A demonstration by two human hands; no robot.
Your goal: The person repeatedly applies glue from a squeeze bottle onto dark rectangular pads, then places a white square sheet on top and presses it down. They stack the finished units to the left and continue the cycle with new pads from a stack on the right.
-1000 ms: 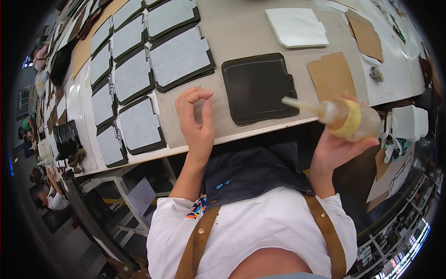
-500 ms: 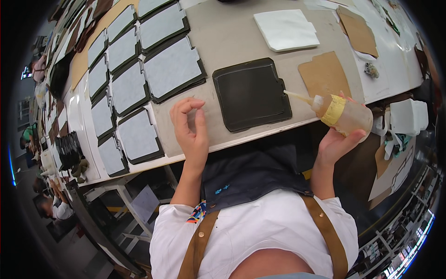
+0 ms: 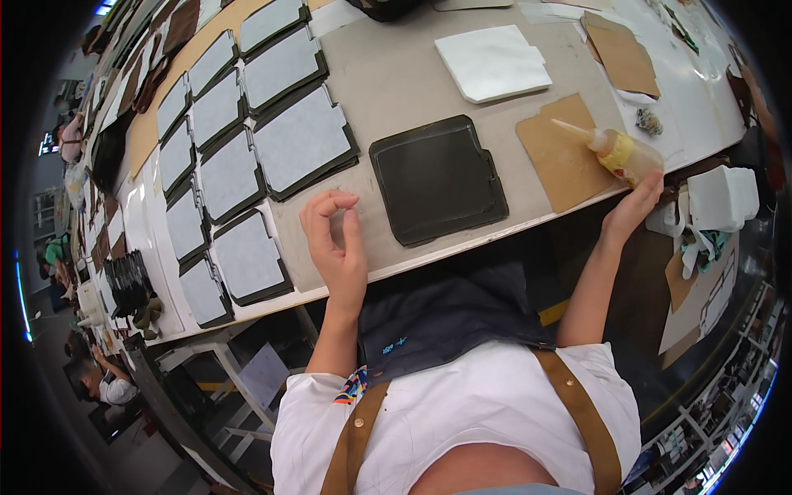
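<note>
My right hand (image 3: 634,206) holds a translucent squeeze bottle (image 3: 620,153) with yellow tape and a long pointed nozzle. The bottle lies tilted over the right part of a tan card piece (image 3: 561,148), its nozzle aimed to the far left; whether it touches the card I cannot tell. Loosely curled and holding nothing, my left hand (image 3: 337,239) hovers by the table's near edge, a small gap between thumb and forefinger. Right of it a dark, flat, notched panel (image 3: 437,180) lies on the table.
Rows of pale-faced panels with dark borders (image 3: 301,140) cover the left of the table (image 3: 371,58). A stack of white sheets (image 3: 492,62) lies at the back, with brown card (image 3: 623,54) farther right. White scraps (image 3: 722,198) sit beyond the right edge. Other people are far left.
My right hand has carried the squeeze bottle right, away from the dark panel and over the tan card. My left hand keeps nearly the same place and pose. The view has shifted slightly.
</note>
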